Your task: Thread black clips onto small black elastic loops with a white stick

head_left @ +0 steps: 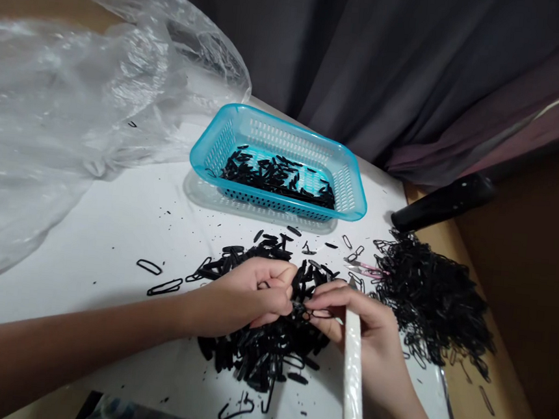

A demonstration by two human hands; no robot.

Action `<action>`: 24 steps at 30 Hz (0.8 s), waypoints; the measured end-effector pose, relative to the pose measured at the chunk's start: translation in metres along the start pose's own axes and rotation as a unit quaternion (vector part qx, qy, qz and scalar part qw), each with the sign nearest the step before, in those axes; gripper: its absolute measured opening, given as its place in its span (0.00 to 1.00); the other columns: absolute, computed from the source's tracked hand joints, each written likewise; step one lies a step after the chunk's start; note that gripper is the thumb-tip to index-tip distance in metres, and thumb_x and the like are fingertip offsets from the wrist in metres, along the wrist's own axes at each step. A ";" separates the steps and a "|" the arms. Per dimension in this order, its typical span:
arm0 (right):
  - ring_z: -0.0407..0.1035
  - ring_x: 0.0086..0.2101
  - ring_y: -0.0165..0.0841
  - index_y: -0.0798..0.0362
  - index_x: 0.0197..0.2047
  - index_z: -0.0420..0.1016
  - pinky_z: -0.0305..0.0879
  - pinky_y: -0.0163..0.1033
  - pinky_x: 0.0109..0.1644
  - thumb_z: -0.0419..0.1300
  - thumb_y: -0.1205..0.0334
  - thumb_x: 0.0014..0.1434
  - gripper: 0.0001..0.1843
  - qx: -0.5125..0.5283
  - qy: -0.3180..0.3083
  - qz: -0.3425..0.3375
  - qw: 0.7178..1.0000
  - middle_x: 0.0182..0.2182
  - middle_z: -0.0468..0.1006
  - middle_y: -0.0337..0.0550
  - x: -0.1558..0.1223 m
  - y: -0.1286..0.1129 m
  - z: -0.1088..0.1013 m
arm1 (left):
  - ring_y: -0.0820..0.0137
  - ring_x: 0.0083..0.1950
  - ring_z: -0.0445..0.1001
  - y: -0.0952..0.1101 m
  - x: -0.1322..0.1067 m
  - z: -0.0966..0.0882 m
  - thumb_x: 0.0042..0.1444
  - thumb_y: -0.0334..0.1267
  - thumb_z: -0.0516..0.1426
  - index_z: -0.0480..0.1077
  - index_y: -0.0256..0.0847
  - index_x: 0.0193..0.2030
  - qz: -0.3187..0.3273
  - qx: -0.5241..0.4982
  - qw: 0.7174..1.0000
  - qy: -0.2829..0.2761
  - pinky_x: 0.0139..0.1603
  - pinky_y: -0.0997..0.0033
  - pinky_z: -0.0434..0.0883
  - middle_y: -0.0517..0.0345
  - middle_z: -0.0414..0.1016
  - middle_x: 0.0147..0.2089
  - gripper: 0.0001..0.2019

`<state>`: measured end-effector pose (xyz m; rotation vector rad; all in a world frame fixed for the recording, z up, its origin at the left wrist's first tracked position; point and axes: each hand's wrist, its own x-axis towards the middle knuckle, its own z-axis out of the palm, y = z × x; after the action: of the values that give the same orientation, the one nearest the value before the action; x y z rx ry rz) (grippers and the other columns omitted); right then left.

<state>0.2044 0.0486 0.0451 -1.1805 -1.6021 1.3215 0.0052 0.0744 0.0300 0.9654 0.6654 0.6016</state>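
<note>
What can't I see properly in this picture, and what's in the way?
All in the head view:
Small black pieces between the bare left hand and bare right hand: fingers cover much of them.
Long, white, stick-like tool: the bottom edge cuts off its end.
Crumpled clear plastic sheet: the left edge cuts it off.
Pink-handled metal snips: a heap of thin black loops hides the handle ends.

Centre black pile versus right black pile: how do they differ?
The centre pile is mostly chunky, elongated pieces; the right pile, mostly thin loops. The centre pile lies beneath the left hand and right hand; the right pile straddles the edge of the white surface. Both are black heaps.
</note>
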 end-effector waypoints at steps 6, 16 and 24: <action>0.75 0.34 0.30 0.43 0.37 0.83 0.72 0.32 0.38 0.69 0.65 0.57 0.06 -0.019 -0.015 -0.013 1.000 0.35 0.81 0.39 -0.002 -0.003 -0.008 | 0.81 0.14 0.47 0.005 -0.005 0.001 0.44 0.31 0.55 0.49 0.44 0.20 -0.021 -0.012 1.000 0.003 0.18 0.73 0.41 0.74 0.53 0.12 0.14; 0.76 0.35 0.36 0.45 0.35 0.84 0.76 0.39 0.37 0.70 0.67 0.54 0.07 -0.040 0.076 -0.042 0.995 0.33 0.82 0.42 0.005 0.008 -0.027 | 0.81 0.17 0.46 0.008 -0.006 -0.005 0.47 0.32 0.57 0.50 0.43 0.22 0.030 -0.055 0.998 0.007 0.22 0.71 0.41 0.74 0.50 0.13 0.15; 0.77 0.31 0.33 0.45 0.36 0.84 0.76 0.37 0.35 0.71 0.63 0.55 0.04 -0.009 0.058 -0.033 0.998 0.31 0.82 0.41 0.004 0.007 -0.017 | 0.78 0.15 0.45 0.009 -0.004 -0.006 0.47 0.32 0.55 0.64 0.41 0.35 0.010 -0.020 1.000 0.006 0.20 0.74 0.44 0.74 0.56 0.12 0.07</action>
<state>0.2202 0.0579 0.0420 -1.1836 -1.5579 1.1784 -0.0036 0.0784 0.0364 0.9335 0.6536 0.6367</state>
